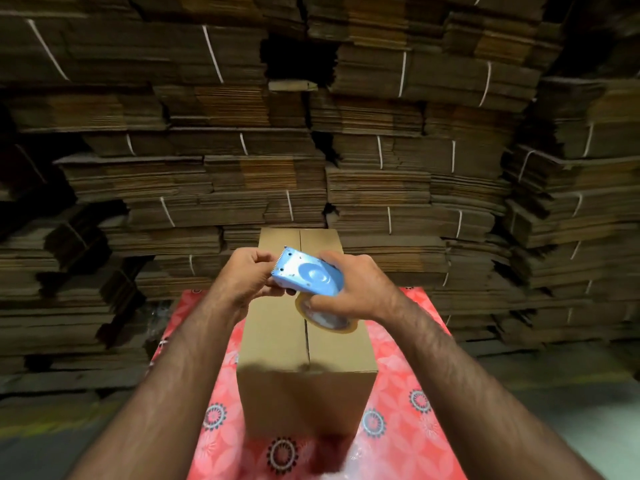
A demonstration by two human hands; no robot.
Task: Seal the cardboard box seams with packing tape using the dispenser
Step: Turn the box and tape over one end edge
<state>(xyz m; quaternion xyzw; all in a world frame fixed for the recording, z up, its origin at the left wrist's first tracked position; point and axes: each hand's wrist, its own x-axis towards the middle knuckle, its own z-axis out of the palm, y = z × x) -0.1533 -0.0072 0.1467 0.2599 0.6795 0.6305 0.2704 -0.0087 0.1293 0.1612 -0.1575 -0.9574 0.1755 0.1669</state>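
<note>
Behind everything, stacked flat cartons (242, 140) bundled with white strapping, filling the back of the view from side to side. No direct threat from them, though little room beyond the far end of the work if the tape run overshoots.

Below that, a red floral cloth (408, 368) under the job. Possibly slick: under a hard drag from the dispenser the load could skate away rather than take the tape.

On the cloth, 1 cardboard box (304, 382), upright, flaps closed, centre seam (307, 337) running away from the viewer and bare as far as can be seen. No tape laid on it yet, by the look of it, so sealing judged barely begun. Flaps only meeting, not held down; risk of a gap or a raised edge taped in place, leaving wrinkles.

Above the box's middle, clear of the top, the blue tape dispenser (306, 275) with its tape roll (327, 318) hanging at the lower side. Right hand (349, 289) wrapped around the dispenser body, fingers curled on it. Left hand (239, 275) at the serrated blade (281, 261), fingertips pinched close there, seemingly hunting for the tape's free end; whether any tape is actually caught cannot be told. Fingers this near the teeth: a nick likely on a slip. Free end folding back on itself: a fouled start.
</note>
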